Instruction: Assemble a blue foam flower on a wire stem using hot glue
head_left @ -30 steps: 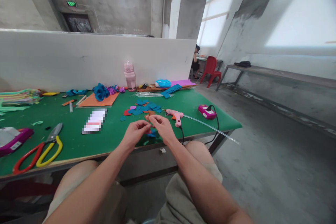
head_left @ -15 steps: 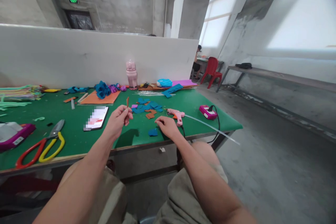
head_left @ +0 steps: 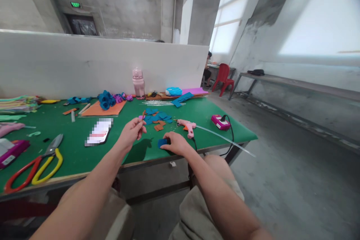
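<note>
My left hand (head_left: 131,132) is raised a little above the green table (head_left: 75,150) and pinches a thin brown stick-like piece (head_left: 143,115) that points upward. My right hand (head_left: 173,143) rests on the table near its front edge, fingers touching a small blue felt piece (head_left: 162,142). Just beyond lie a pile of blue felt cut-outs (head_left: 156,116), some brown ones (head_left: 159,126) and a pink glue gun (head_left: 188,125) with a clear glue stick trailing right.
A phone (head_left: 98,132) lies left of my left hand; red-and-yellow shears (head_left: 36,163) lie at the near left. A pink bottle (head_left: 138,81), blue felt flowers (head_left: 106,99), an orange sheet (head_left: 101,109) and a pink device (head_left: 221,122) stand farther back. A white partition backs the table; a person sits by a red chair (head_left: 223,77).
My hands, together at the table's front a second ago, have parted. The left lifted the brown piece up and left; the right dropped onto the blue felt piece.
</note>
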{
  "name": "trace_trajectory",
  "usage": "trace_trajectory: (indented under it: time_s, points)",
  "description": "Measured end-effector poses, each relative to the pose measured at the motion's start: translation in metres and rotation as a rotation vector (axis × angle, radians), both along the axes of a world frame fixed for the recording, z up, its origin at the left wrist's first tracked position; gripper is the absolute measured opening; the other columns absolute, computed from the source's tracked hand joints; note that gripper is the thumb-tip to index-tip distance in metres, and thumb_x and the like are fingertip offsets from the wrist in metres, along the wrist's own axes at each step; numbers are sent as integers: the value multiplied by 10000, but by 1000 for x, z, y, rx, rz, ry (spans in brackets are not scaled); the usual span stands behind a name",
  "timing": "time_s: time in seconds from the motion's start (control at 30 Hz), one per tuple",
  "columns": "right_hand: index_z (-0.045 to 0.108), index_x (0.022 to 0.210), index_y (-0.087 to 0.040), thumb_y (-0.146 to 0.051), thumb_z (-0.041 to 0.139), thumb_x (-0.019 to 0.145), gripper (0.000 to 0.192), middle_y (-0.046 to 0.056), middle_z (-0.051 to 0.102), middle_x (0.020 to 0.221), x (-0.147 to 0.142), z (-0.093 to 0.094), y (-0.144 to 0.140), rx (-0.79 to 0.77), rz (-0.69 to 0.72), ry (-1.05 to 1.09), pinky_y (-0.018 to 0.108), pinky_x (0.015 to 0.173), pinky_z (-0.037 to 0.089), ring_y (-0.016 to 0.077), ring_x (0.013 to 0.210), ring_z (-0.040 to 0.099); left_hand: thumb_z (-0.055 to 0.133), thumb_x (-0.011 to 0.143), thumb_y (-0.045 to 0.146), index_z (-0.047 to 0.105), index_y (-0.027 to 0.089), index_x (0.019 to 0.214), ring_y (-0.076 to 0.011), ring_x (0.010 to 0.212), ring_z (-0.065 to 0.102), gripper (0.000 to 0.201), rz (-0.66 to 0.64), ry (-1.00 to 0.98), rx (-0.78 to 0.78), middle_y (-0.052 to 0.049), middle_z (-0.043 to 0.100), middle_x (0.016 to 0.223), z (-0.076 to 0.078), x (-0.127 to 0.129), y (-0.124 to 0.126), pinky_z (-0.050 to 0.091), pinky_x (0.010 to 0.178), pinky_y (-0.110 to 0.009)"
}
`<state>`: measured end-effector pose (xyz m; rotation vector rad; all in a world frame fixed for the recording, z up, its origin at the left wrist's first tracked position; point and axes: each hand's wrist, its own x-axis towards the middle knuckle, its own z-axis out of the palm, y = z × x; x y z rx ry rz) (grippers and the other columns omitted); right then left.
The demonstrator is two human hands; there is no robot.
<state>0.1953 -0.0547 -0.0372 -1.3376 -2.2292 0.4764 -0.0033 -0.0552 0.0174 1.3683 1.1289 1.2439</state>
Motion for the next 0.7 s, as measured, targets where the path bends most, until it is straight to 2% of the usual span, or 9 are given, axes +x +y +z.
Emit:
trace_trajectory:
  time_s: [0.1,0.2,0.27,0.37,0.47,0.57,0.7]
  points:
    - [642,814,-167,-290,641,675,185,31,638,761,-1,2,8,-39,-12,44,232,614,366,145,690,553,537,714,300,486,156,744,-38,326,335,155,-47,-18,-81,37,519,504,11,10,22,248,320,-155]
    - [650,736,-160,-239,594,706,101,21,647,708,-11,5,17,-69,-6,95,225,597,361,138,666,558,541,705,287,485,158,740,-40,328,334,145,-28,-91,-21,41,512,496,20,16,40,242,323,-158]
    - [650,717,-162,-223,585,707,90,12,644,681,-20,8,25,-78,-2,118,221,590,363,134,652,557,514,722,296,488,163,753,-42,329,330,139,41,-137,43,45,509,500,18,16,45,241,328,-162]
    - [649,770,-169,-277,590,712,137,13,652,714,-30,14,42,-64,-12,179,216,591,378,130,655,562,485,737,287,508,164,739,-42,332,331,126,131,-24,92,45,507,491,5,13,43,233,338,-165]
    - [644,815,-171,-246,502,771,166,35,666,778,-27,20,63,10,-93,106,220,596,383,134,674,570,479,743,290,532,163,737,-43,349,340,138,120,95,103,34,530,507,-4,6,39,240,358,-170]
    - [651,715,-169,-185,501,742,153,44,668,746,-21,20,80,58,-108,-40,234,589,365,148,658,563,479,747,316,542,165,753,-43,345,327,164,108,78,104,32,537,512,1,0,37,226,361,-176]
    - [643,638,-177,-155,543,690,115,36,659,703,-24,17,83,64,-63,-97,231,569,341,144,625,545,501,729,310,536,162,744,-43,338,328,153,86,20,64,32,531,504,14,-4,35,215,359,-182]
